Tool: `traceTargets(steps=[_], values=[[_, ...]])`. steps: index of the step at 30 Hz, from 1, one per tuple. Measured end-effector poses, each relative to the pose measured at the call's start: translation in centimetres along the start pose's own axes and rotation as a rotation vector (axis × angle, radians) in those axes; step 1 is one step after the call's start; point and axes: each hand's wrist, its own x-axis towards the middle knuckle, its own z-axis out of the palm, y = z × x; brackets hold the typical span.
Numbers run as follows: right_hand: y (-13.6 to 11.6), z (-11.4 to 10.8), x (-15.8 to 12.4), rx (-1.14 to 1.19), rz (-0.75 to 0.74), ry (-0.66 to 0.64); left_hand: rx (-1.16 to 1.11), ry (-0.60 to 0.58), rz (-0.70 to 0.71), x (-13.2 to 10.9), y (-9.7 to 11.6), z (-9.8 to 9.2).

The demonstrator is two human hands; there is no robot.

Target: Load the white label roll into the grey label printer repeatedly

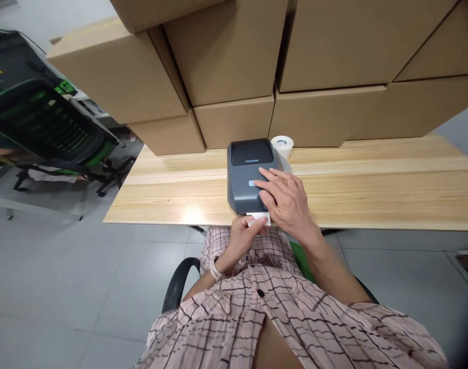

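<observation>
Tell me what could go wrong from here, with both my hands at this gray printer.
Your left hand pinches white paper at the front of the printer, so an uneven tug might tear or skew it. Your right hand has a fingertip at the light button on top, so a slip could press it unintentionally. The printer also sits near the front edge of the table, so a hard pull might drag it over.

The dark grey, boxy plastic printer looks smooth, with a faint shine, and its black top panel looks glossier. The small white strip and the round white roll look like smooth paper. The big brown boxes are dull cardboard. The long yellow table looks like smooth, streaky wood, a bit shiny. The pink checked clothes are crinkly cloth.
</observation>
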Motion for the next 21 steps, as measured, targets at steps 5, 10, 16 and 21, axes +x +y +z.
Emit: traceTargets(steps=[5,10,16,21], values=[[0.7,-0.1,1.0,-0.017,-0.06,-0.079,0.086,0.192,0.151,-0.7,-0.5,-1.7],[2.0,0.5,-2.2,0.224,0.05,-0.043,0.132,0.587,0.451,0.3,-1.1,-4.4],[1.1,-0.2,-4.9,0.403,0.251,0.078,0.436,0.309,0.556,2.2,-0.9,-5.4],[2.0,-1.3,-0.9,0.411,0.175,0.071,0.33,0.322,0.651,5.8,1.6,-5.8]])
